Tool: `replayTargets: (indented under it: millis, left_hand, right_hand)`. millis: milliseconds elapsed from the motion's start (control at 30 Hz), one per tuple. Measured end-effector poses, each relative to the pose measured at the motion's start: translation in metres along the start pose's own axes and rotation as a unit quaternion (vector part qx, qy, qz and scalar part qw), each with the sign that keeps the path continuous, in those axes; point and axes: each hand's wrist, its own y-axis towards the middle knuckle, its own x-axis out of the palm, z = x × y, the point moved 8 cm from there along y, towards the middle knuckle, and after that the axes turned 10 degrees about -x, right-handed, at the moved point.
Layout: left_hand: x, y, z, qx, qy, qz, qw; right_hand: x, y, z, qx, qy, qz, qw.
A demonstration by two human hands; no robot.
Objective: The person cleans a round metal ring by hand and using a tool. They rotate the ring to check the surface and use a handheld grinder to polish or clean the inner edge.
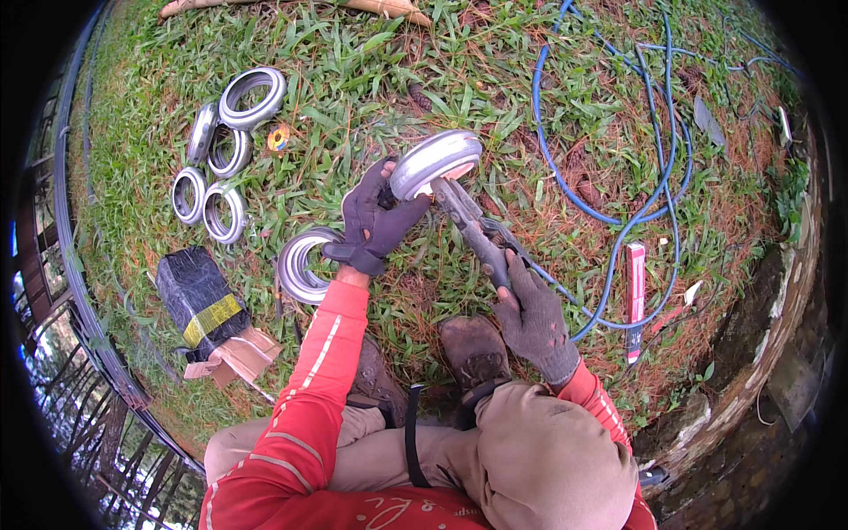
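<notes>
My left hand (379,215), in a dark glove, grips the left edge of a shiny metal ring (434,159) held tilted above the grass. In a worn grey knit glove, my right hand (533,318) holds a long dark metal hand tool (467,232). Its far end meets the ring's underside, beside a bright white spot. The exact contact there is hard to make out. Below my left wrist, a stack of metal rings (291,268) lies partly hidden by the glove. Several more metal rings (252,99) lie at the upper left.
A blue hose or cable (540,119) loops over the grass on the right and passes behind my right hand. Near it lies a narrow red box (635,298). On the left are a black-wrapped carton (202,298) and a small orange spool (278,138). My boots (474,348) stand below.
</notes>
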Motion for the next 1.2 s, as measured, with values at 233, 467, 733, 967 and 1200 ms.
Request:
replayTargets:
  millis: [233,467,733,967,1200]
  left_hand:
    - [-0.001,0.002,-0.013,-0.015,0.039,-0.027,0.999]
    - [0.005,0.003,-0.002,0.014,-0.06,-0.035,0.998]
    - [0.003,0.005,0.014,-0.058,-0.114,-0.057,0.99]
    - [-0.014,0.013,0.022,-0.149,-0.341,-0.031,0.928]
    - [-0.023,0.007,0.088,-0.06,-0.281,-0.147,0.946]
  right_hand:
    - [-0.007,-0.003,0.0,-0.011,0.034,0.038,0.999]
    - [-0.023,-0.045,0.017,0.035,0.037,0.052,0.997]
    - [-0.026,-0.121,0.043,0.015,-0.12,0.025,0.992]
    - [-0.005,-0.161,0.069,-0.026,-0.232,-0.002,0.972]
    - [-0.089,-0.133,0.002,-0.078,-0.2,0.104,0.971]
